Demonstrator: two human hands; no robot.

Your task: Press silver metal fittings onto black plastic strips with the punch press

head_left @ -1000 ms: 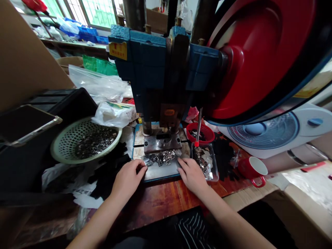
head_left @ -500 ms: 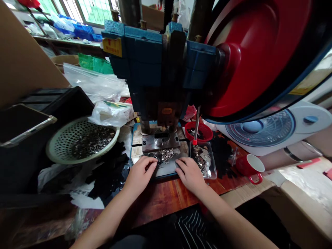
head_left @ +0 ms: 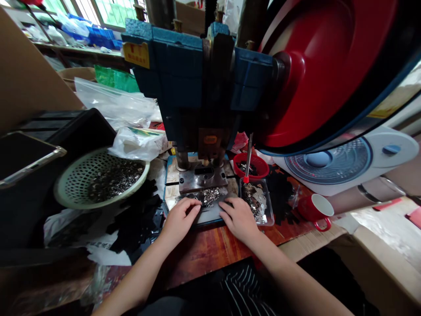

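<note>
Metal pieces (head_left: pixel 211 195), just beside left grip (head_left: pixel 180 218), near right grip (head_left: pixel 240 219)

The small parts (head_left: pixel 211 195) are shiny metal, the tabletop (head_left: pixel 210 248) glossy wood, the black strips (head_left: pixel 130 226) matt, possibly cloth.

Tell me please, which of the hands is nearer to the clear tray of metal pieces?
Right. The right hand is immediately left of the clear tray; the left hand is farther left, beside the small metal parts on the plate.
</note>
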